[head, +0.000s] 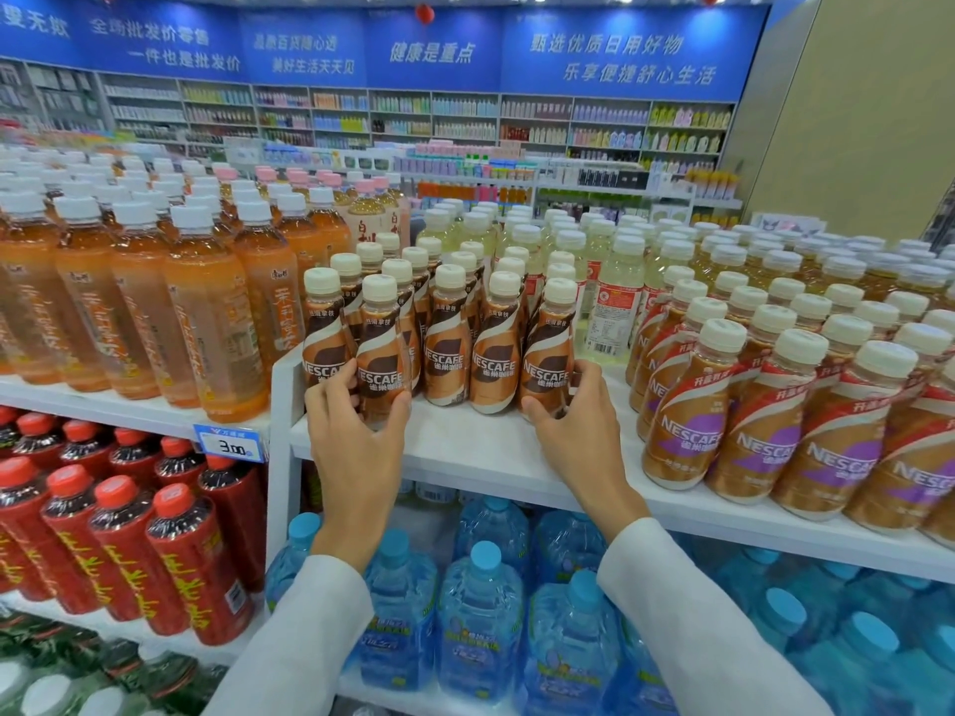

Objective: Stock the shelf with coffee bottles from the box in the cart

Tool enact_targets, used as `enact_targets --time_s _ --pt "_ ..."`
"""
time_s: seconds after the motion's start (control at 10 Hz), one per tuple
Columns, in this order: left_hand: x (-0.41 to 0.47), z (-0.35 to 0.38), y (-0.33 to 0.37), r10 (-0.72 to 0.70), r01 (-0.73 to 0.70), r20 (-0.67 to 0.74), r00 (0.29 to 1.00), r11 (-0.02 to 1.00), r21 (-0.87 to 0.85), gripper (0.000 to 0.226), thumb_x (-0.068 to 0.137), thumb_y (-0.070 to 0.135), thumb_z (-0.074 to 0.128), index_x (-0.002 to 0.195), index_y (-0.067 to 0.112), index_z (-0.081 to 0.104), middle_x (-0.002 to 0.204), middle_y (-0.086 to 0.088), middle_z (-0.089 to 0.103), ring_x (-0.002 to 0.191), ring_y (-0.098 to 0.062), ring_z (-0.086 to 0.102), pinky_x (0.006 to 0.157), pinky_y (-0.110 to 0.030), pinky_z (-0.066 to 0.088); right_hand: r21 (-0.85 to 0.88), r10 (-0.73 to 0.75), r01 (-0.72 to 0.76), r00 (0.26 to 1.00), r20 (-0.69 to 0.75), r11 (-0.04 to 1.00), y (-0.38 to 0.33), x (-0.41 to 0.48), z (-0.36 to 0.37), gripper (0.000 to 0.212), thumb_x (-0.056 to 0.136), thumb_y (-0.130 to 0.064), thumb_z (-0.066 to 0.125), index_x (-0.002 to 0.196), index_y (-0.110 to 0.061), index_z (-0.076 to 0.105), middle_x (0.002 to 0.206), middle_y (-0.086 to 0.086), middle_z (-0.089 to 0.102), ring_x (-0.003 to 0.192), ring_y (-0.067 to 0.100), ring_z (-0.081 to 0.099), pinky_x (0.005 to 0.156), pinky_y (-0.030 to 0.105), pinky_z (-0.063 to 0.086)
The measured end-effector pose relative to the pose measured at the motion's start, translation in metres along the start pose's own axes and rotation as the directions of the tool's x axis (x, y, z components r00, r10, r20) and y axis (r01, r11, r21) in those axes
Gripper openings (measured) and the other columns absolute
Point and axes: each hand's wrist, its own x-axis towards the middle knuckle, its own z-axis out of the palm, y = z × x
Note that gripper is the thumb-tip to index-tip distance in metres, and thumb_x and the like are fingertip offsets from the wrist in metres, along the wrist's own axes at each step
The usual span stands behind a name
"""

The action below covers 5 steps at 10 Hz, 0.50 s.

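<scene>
Several brown Nescafe coffee bottles with cream caps stand in rows on the white shelf [480,457]. My left hand [356,436] grips the base of one coffee bottle [382,348] at the front left of the group. My right hand [573,426] is curled round the base of another coffee bottle [550,348] at the front right of the same group. Both bottles stand upright at the shelf's front row. The box and the cart are out of view.
Purple-label Nescafe bottles [765,421] fill the shelf to the right. Orange tea bottles [206,312] stand to the left, pale drink bottles [615,281] behind. Below are red-capped dark bottles [170,550] and blue water jugs [480,612]. A price tag [230,446] hangs at left.
</scene>
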Motion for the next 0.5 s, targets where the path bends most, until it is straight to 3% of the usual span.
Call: enact_targets --time_s 0.3,0.5 --pt "-0.001 0.001 0.0 0.01 -0.01 0.01 1.0 1.0 0.0 0.064 0.089 0.03 0.077 0.143 0.018 0.046 0.136 -0.003 0.047 0.12 -0.019 0.053 0.101 -0.03 0.048 -0.008 0.002 -0.002 1.0 0.003 1.0 -0.001 -0.002 0.0 0.065 0.091 -0.03 0.074 0.143 -0.019 0.037 0.142 0.005 0.05 0.128 0.022 0.051 0.101 0.03 0.041" --pt "-0.008 -0.003 -0.01 -0.03 0.029 0.011 1.0 0.999 0.014 0.057 0.089 0.026 0.076 0.138 0.017 0.048 0.13 -0.002 0.049 0.114 -0.019 0.055 0.1 -0.04 0.051 -0.043 0.016 -0.016 1.0 0.015 0.999 0.0 -0.016 -0.005 0.077 0.095 -0.037 0.068 0.156 -0.018 0.025 0.154 0.004 0.041 0.136 0.022 0.046 0.11 0.036 0.04"
